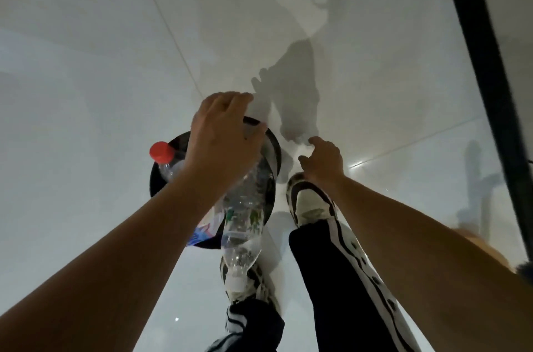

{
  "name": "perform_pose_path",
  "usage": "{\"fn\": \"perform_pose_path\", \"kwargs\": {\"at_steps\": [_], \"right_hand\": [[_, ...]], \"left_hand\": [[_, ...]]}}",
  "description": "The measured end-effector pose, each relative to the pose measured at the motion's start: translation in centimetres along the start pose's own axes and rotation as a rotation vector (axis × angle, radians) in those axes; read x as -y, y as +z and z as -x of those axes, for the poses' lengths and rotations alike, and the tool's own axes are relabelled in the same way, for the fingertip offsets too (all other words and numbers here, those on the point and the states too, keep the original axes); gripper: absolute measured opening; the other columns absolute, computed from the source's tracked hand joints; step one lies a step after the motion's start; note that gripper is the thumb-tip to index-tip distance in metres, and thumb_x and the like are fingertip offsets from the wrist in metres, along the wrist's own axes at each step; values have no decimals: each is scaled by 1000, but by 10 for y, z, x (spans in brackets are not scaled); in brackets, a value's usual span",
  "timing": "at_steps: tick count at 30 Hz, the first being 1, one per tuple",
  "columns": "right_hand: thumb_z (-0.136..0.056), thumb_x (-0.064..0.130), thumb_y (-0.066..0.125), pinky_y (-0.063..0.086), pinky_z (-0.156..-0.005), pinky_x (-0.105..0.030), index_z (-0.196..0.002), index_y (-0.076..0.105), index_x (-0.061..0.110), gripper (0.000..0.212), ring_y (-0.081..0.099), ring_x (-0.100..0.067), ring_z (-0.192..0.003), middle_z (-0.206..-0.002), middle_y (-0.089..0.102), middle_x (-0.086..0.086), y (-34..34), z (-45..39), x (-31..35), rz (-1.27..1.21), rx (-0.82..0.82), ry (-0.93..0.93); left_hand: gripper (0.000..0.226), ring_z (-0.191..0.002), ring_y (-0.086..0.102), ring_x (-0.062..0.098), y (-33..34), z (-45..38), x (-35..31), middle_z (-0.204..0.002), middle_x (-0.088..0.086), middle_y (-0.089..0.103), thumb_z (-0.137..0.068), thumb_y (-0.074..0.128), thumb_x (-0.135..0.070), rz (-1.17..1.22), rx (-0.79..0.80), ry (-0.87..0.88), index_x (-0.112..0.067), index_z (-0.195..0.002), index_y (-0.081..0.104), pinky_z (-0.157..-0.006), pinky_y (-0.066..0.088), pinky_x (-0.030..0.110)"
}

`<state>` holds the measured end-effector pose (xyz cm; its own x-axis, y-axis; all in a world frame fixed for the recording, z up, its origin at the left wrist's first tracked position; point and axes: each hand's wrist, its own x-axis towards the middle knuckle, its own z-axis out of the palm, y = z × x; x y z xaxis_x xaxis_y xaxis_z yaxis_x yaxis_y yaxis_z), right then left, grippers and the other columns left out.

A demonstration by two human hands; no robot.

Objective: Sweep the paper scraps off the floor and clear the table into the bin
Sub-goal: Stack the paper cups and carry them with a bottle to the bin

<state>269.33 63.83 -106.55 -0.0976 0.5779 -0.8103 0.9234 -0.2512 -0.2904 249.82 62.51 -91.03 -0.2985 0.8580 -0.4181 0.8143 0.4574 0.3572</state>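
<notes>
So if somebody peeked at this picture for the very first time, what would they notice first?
Probably the round black bin in the middle, on the pale tiled floor, stuffed so full that plastic bottles poke out over its rim. One bottle has a bright red cap on the left; a bigger clear bottle sticks out toward the camera. The left hand is over the bin, and the right hand hangs beside it above a white and black shoe.

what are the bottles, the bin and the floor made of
Bottles: clear thin plastic, see-through and glinting; one has a red plastic cap.
Bin: black, smooth rim, probably plastic, though metal is possible.
Floor: glossy pale tile, with grout lines and reflections.
</notes>
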Motion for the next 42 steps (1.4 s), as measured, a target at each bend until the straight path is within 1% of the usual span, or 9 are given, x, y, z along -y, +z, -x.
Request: {"fn": "perform_pose_path", "kwargs": {"at_steps": [4,9,12,16,22,28,33,38,42], "right_hand": [[-88,22,72,43,-78,-28,-122,55,15,39,59,-28,-92,-116,54,-13,27,-54,-5,17,-160,-106],[-96,9,53,45,-73,-30,-94,56,9,4,52,-23,-82,-104,50,-8,47,-75,-7,101,-190,-253],[-97,10,49,44,-71,-32,-87,58,11,13,55,-24,-81,-92,55,-6,48,-75,3,38,-195,-334],[-100,15,44,48,-80,-32,-109,64,10,22,56,-20,-89,-101,61,-5,49,-89,35,-42,-214,-420],[-94,9,51,37,-60,-28,-69,51,12,25,47,-19,-64,-78,51,-3,58,-104,43,137,-261,-453],[-91,4,56,40,-69,-27,-91,64,5,8,56,-26,-77,-100,59,-14,46,-82,23,185,-167,-248],[-78,-12,55,40,-58,-22,-82,63,5,19,60,-26,-77,-84,66,-8,18,-38,15,-41,-150,-71],[-92,6,63,34,-60,2,-88,64,14,9,51,-2,-70,-77,58,12,-2,29,20,-230,-228,-130],[-93,16,68,35,-72,-12,-102,71,11,11,61,-13,-82,-93,71,-1,-7,46,22,-181,-291,-124]], "left_hand": [[52,-125,47,25,19,-41,16,-131,2,58,-89,60,-45,-53,-4,37,-20,-134,50,-100,40,41],[54,-127,45,20,34,-66,37,-136,-2,55,-90,56,-50,-19,15,-75,-26,-137,46,-97,37,33],[52,-126,45,19,40,-67,39,-135,-4,55,-90,56,-49,24,11,-114,-27,-136,48,-93,32,28],[48,-128,44,18,41,-65,37,-136,-5,54,-90,56,-45,53,14,-108,-28,-134,50,-96,33,29],[47,-119,52,16,43,-67,39,-130,-5,58,-89,55,-44,128,-11,-141,-27,-132,52,-90,42,30],[44,-122,49,15,26,-59,35,-132,-6,57,-91,57,-40,182,13,-125,-28,-133,51,-98,39,31],[45,-124,48,16,-3,-40,28,-132,-6,57,-90,59,-37,183,-33,-155,-28,-133,52,-101,37,29],[41,-122,50,16,-30,-8,15,-129,-6,59,-90,58,-39,179,-89,-196,-27,-129,55,-95,33,24],[41,-122,50,20,-37,18,15,-130,0,59,-92,58,-38,128,-52,-230,-25,-130,55,-89,33,25]]}}
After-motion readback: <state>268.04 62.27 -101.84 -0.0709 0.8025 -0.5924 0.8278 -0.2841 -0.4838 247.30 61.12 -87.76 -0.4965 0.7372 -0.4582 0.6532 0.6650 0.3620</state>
